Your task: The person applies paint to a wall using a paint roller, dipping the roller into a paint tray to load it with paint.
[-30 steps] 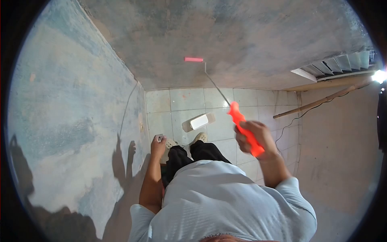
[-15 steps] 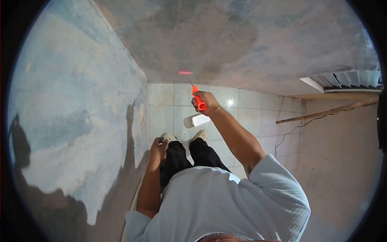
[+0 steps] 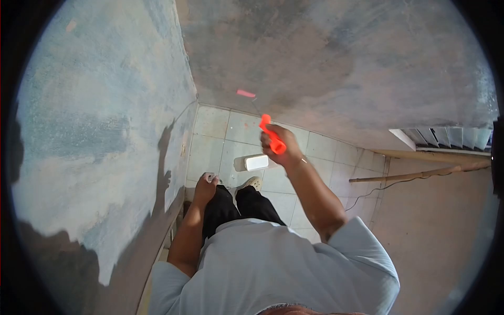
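My right hand (image 3: 281, 143) is closed around the orange handle of a small paint roller (image 3: 265, 123), held out in front of me. Its thin wire frame leads up to a pink roller head (image 3: 245, 93), which overlaps the lower part of the facing wall (image 3: 294, 58). My left hand (image 3: 206, 188) hangs low by my left leg with its fingers loosely bent and apart, and nothing shows in it. Beneath it, my left shoe is partly hidden. A white oblong container (image 3: 256, 162) lies on the floor between my feet and the facing wall.
A blue-grey patchy wall (image 3: 79, 131) rises close on my left and carries my shadow. White tiles (image 3: 207, 144) cover the floor. On the right are a louvred window (image 3: 446, 137), a wooden pole (image 3: 399, 176) and a dark cable (image 3: 365, 195).
My right hand and the roller handle have shifted slightly right, and the roller head has tilted. The view has turned a little. My left hand stays low by my leg.
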The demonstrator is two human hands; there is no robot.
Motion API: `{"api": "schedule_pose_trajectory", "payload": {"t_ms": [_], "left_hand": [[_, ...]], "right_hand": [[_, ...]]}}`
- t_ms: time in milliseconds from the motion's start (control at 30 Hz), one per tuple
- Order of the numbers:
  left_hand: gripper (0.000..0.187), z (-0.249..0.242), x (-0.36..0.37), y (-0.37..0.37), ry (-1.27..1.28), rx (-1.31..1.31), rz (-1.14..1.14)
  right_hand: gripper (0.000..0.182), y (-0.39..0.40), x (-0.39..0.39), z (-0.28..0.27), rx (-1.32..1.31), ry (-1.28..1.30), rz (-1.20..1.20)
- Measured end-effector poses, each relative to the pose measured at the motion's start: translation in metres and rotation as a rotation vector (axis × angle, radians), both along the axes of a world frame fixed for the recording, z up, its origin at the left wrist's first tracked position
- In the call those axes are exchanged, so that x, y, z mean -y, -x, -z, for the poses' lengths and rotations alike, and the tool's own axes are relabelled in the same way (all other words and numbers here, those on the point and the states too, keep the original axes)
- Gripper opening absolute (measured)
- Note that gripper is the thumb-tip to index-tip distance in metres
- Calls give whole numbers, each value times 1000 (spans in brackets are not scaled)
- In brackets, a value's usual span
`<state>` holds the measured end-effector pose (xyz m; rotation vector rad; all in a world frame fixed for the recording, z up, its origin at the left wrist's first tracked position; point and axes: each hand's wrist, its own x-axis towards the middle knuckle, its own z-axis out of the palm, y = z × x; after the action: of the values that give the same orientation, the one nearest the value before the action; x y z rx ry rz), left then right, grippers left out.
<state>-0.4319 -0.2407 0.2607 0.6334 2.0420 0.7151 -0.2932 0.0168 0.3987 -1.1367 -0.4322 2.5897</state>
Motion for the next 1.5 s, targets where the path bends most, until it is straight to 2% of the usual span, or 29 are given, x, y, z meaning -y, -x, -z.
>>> {"api": "schedule_pose_trajectory", "payload": {"t_ms": [67,100,167,233,267,333,400,433,500,600,667,700,767,800,833,900,1000,1100,1133,1200,1300,1333,1400,1500], "left_hand": [[40,6,3,-1,-21,-20,-3],[41,6,11,-3,-36,-37,10],[41,8,24,-1,0,0,-15],[41,36,38,9,-28,27,-19],[41,33,42,12,-32,26,-20],[40,29,42,20,36,32,-69],[39,38,46,28,7,8,-93],[39,42,48,30,-13,-11,-119],[40,35,45,35,-19,9,-127],[43,44,44,32,-47,6,-182],[37,46,47,25,46,-43,-137],[37,50,55,21,54,-48,-154],[40,62,71,12,25,-157,-47],[45,17,63,10,53,-124,-51],[45,20,68,7,63,-125,-58],[44,25,88,2,68,39,-113],[38,-34,78,6,111,138,-195],[33,-38,79,14,107,63,-124],[33,-17,88,14,99,63,-122],[30,46,113,15,-190,-132,-63],[30,56,108,23,-180,-167,-24],[30,41,95,24,-185,-176,-32],[31,-20,67,24,34,188,-311],[33,-50,62,21,78,195,-300]], "right_hand": [[13,27,-22,74,87,12,25],[12,36,-25,92,132,7,28],[12,43,-18,87,133,81,86],[13,35,2,35,66,22,57],[14,25,16,-3,-3,-30,35],[15,-4,37,-97,-87,-19,44],[21,-27,60,-192,-49,-11,27],[24,-37,70,-219,-15,-6,34],[26,-43,80,-231,-2,17,15],[22,-28,64,-181,-11,12,-4],[19,-5,38,-111,-78,28,12],[16,9,23,-70,-110,81,-5],[12,42,1,12,-82,133,33],[12,57,-7,47,-111,119,16],[12,70,-15,80,-111,129,9],[12,86,-21,123,13,149,57],[13,85,-4,77,-36,62,35],[17,36,31,-59,-130,-29,24],[19,19,43,-107,-160,-56,37],[21,-1,57,-169,-33,63,1],[22,16,55,-131,14,38,-40],[21,30,48,-102,-1,30,-55],[19,64,29,-9,-10,56,-45],[14,118,1,120,-21,63,-45]]}}
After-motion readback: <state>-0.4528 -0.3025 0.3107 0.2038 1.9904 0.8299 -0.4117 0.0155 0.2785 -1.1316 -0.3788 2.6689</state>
